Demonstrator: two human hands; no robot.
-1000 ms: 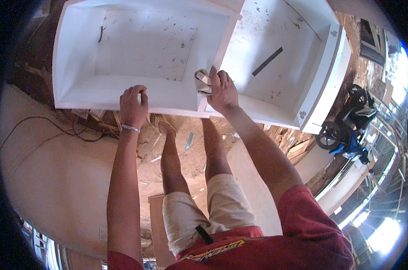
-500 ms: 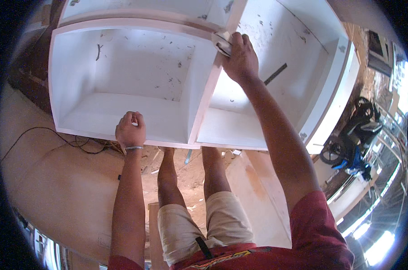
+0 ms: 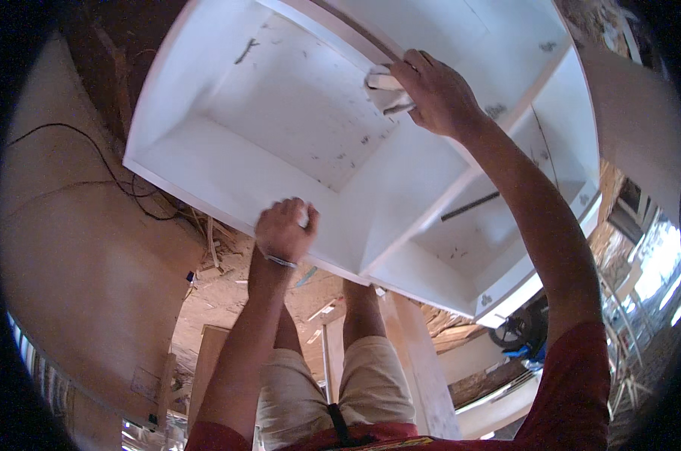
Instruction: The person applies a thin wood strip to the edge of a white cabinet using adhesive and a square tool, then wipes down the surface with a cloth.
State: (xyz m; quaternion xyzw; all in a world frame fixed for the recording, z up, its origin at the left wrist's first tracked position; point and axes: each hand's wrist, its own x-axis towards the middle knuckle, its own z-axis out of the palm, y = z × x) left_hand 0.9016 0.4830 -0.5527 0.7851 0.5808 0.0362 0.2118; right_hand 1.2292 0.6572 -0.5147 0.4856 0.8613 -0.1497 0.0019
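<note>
My right hand [image 3: 442, 94] is closed on a folded off-white sheet [image 3: 388, 89], too blurred to tell whether it is cloth or sandpaper. It is held at the divider rail of a white-painted cabinet [image 3: 423, 161] with open compartments. Lower and to the left, my left hand [image 3: 286, 229] is curled over the cabinet's near edge, with a bracelet on its wrist. Something whitish shows between its thumb and fingers, but I cannot make out what it is. Inside the right compartment lies a dark narrow strip [image 3: 469, 206].
Dark specks and a small twig-like bit [image 3: 246, 50] mark the compartment's inside. A black cable [image 3: 92, 139] runs over the brown board [image 3: 77, 248] at left. Wood scraps [image 3: 214, 240] litter the ground by my legs. A motorbike's wheel [image 3: 509, 334] shows at the right.
My view has turned, so the cabinet appears tilted. The right hand with the folded sheet is now along the upper divider rail instead of the junction; the left hand stays closed near the front edge.
</note>
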